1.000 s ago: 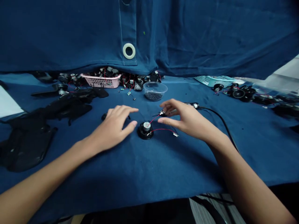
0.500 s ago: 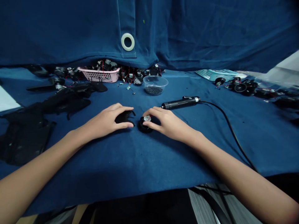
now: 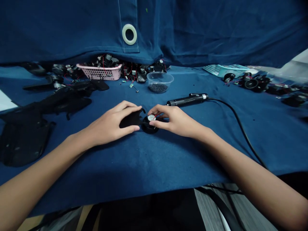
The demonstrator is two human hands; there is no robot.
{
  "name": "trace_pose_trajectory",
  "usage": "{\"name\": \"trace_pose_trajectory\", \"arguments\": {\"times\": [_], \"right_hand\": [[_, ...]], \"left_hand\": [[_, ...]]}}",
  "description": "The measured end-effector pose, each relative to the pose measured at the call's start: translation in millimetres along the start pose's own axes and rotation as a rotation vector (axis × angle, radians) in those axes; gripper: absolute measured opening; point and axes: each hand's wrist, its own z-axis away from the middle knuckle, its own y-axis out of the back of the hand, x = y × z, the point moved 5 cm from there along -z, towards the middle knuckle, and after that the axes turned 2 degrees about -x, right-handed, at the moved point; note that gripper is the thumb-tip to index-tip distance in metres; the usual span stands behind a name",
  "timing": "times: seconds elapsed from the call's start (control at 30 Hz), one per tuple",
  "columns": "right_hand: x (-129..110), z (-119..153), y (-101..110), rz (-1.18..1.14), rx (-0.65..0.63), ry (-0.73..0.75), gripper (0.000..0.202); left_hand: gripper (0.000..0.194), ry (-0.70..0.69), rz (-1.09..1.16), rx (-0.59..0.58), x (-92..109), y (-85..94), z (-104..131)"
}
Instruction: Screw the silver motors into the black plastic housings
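My left hand (image 3: 113,123) is curved around a black plastic part (image 3: 131,119), with thumb and fingers on its two sides. Just right of it, my right hand (image 3: 172,120) pinches a small round motor piece (image 3: 151,118) with a pale face and red wires. That piece sits over a black round base (image 3: 149,129) on the blue cloth. The black part's right edge reaches close to the round base; whether they touch is unclear. Behind my right hand lies a black electric screwdriver (image 3: 187,100) with its cable running right.
A clear tub (image 3: 160,82) of small screws stands behind the hands. Farther back are a pink basket (image 3: 99,72) of parts and a teal basket (image 3: 225,70). Black housings (image 3: 24,138) lie at left; dark round parts (image 3: 251,83) lie at back right.
My left hand and the black part have moved slightly right, nearer the round base. The red wires by my right fingers show more clearly. The whole view has shifted a little.
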Motion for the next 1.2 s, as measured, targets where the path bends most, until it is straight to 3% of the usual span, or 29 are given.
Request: {"name": "trace_pose_trajectory", "arguments": {"times": [0.13,0.3,0.6,1.2], "right_hand": [[1,0,0,0.006,-0.001,0.001,0.024],[1,0,-1,0.026,0.015,0.014,0.023],[1,0,-1,0.028,0.028,0.02,0.022],[6,-1,-3,-0.004,0.055,0.07,0.024]], "left_hand": [[0.037,-0.069,0.057,0.097,4,11.3,0],[0.033,-0.128,0.025,0.046,8,3.6,0],[0.032,-0.252,0.018,0.089,12,-1.9,-2],[0.033,-0.346,-0.1,0.109,18,-5.9,-2]]}}
